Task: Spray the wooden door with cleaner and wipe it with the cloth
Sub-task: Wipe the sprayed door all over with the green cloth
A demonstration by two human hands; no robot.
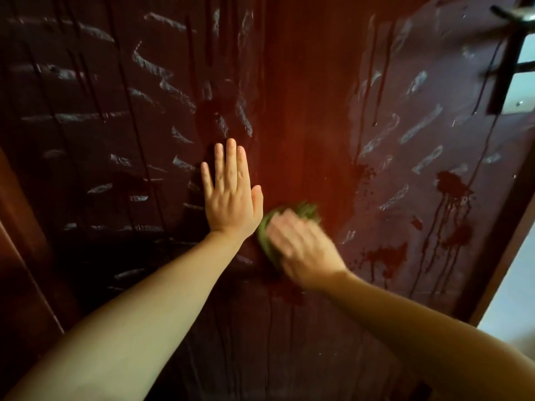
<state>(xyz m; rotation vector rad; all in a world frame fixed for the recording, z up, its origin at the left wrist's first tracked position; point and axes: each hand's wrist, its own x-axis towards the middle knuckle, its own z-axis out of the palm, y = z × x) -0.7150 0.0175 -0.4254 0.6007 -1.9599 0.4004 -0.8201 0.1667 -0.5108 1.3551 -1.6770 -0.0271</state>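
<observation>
The dark reddish-brown wooden door (304,96) fills the view, streaked with whitish marks and wet runs and splashes of liquid. My left hand (230,192) lies flat on the door with fingers spread upward and holds nothing. Just to its right, my right hand (304,250) is blurred and presses a green cloth (298,214) against the door's middle; the cloth shows above and left of the fingers. No spray bottle is in view.
A dark metal handle or latch (512,33) sticks out at the door's upper right edge. Beyond the door's right edge a bright opening (518,290) shows. The door frame (20,256) runs down the left side.
</observation>
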